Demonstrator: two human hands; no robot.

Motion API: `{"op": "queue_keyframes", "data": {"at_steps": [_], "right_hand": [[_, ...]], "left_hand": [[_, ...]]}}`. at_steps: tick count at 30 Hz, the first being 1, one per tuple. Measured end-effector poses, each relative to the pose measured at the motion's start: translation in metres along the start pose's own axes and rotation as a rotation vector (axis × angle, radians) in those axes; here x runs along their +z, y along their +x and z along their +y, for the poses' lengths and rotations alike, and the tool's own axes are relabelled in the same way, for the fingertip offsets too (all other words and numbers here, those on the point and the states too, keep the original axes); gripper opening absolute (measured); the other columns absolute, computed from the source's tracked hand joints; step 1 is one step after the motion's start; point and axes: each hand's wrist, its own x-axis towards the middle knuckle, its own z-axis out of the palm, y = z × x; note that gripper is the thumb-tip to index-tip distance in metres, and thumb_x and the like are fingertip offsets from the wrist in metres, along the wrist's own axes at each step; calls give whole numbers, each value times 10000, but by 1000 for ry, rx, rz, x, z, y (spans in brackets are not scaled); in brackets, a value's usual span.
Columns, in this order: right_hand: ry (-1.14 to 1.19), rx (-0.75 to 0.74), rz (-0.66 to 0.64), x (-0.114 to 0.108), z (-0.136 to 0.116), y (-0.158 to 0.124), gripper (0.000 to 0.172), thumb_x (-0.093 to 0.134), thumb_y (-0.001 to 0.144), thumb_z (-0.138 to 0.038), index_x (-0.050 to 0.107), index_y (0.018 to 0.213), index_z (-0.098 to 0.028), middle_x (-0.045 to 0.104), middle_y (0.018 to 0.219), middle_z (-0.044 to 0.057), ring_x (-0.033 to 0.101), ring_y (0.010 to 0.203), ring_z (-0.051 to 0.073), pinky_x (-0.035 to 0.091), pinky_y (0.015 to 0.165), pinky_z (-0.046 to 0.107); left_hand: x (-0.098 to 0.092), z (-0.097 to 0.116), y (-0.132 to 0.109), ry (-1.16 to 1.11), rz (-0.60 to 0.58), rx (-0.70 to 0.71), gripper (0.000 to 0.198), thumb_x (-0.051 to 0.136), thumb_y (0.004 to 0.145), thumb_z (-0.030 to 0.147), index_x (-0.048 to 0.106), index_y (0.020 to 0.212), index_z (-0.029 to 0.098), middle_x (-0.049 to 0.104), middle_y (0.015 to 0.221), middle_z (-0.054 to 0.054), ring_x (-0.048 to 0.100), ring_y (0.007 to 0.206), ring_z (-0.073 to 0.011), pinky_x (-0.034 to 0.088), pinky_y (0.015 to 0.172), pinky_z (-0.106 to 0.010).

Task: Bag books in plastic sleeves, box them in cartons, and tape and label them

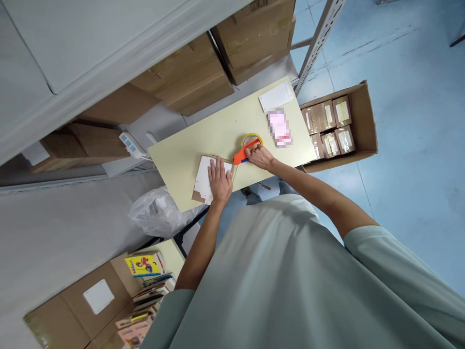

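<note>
My left hand (220,182) lies flat, fingers stretched out, on a small cardboard box (196,196) with white paper (203,177) on top. In my right hand (260,157) is an orange tape dispenser (241,156) carrying a yellow-rimmed roll of tape (247,137). The dispenser's front end meets the right edge of the box, where a strip of tape seems to run. Both hands work over a pale yellow table (189,140). What lies under my left palm is hidden.
A white sheet (276,97) and a blurred pink item (279,127) lie at the table's right. Beyond that end stands an open carton (365,121) of small taped boxes. Shelved cartons (192,72) line the back. A plastic bag (156,213) and a carton of books (145,265) are at left.
</note>
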Motion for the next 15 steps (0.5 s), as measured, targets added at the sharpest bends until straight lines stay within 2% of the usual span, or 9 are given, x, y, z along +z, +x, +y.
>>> {"op": "queue_keyframes", "data": {"at_steps": [5, 8, 10, 12, 15], "right_hand": [[-39, -47, 24, 2, 3, 3, 450, 233, 1086, -53, 488, 1445, 42, 767, 1211, 312, 738, 1048, 351, 433, 968, 474], [-64, -62, 49, 8, 5, 2, 458, 213, 1084, -44, 488, 1442, 39, 768, 1179, 288, 726, 1031, 345, 426, 962, 461], [-52, -64, 74, 12, 4, 2, 440, 236, 1087, -44, 492, 1437, 30, 771, 1156, 274, 727, 1021, 335, 432, 957, 451], [-38, -70, 88, 18, 1, -1, 416, 260, 1090, -50, 504, 1421, 17, 772, 1137, 270, 732, 1006, 332, 440, 946, 450], [-52, -119, 71, 28, -7, -13, 418, 244, 1078, -34, 536, 1374, 9, 770, 1111, 271, 736, 973, 334, 444, 914, 455]], "left_hand": [[-5, -5, 2, -37, 12, -11, 717, 198, 1170, 512, 299, 1765, 126, 268, 1845, -198, 122, 1755, -278, 166, 1427, -559], [-9, -12, 10, -69, 153, -181, 749, 252, 1167, 522, 230, 1778, 88, 188, 1861, -221, 107, 1759, -272, 165, 1437, -501], [-10, -16, 18, -62, 234, -337, 760, 286, 1163, 511, 278, 1750, 30, 246, 1837, -256, 78, 1761, -305, 127, 1444, -512], [-10, -18, 25, -56, 248, -429, 743, 300, 1159, 489, 365, 1705, -10, 349, 1791, -281, 94, 1759, -335, 108, 1446, -527], [-7, -11, 28, -58, 219, -399, 707, 289, 1157, 467, 437, 1675, 8, 410, 1766, -264, 149, 1750, -348, 133, 1441, -546]]}}
